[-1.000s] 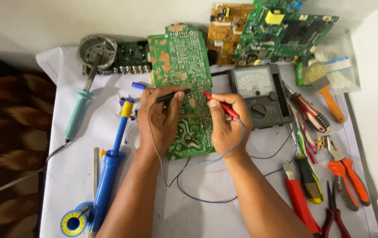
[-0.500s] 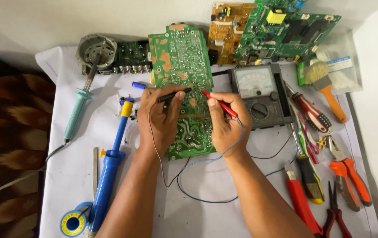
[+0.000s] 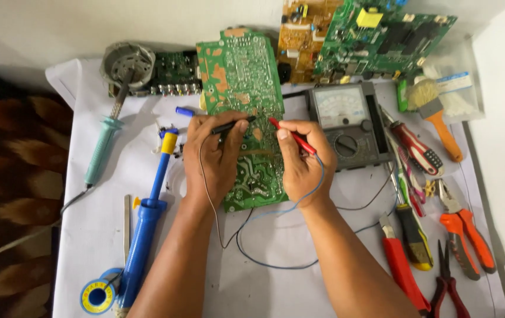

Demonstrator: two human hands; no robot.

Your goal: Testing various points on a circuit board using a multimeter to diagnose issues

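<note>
Board: I see the green circuit board (image 3: 243,88) lying solder side up in the middle of the white table (image 3: 299,282), its lower half under my hands.
Probes: the black probe (image 3: 232,125) and the red probe (image 3: 290,135) both have their tips down on the board's middle, close together but apart.
Left hand: my left hand (image 3: 210,159) is closed round the black probe, fingers pinching it like a pen.
Right hand: my right hand (image 3: 300,162) grips the red probe the same way, its blue lead looping down over the table.
Meter: the analog multimeter (image 3: 346,125) sits just right of the board, face up (I cannot read where the needle stands).
Progress: I judge the probing is under way, with both tips placed; no reading can be told from here, and most of the board's tracks lie untouched by the probes.
Around: a blue desoldering pump (image 3: 149,218) and a soldering iron (image 3: 104,144) lie to the left, pliers (image 3: 467,235) and screwdrivers (image 3: 414,144) to the right, more boards (image 3: 376,35) at the back.
</note>
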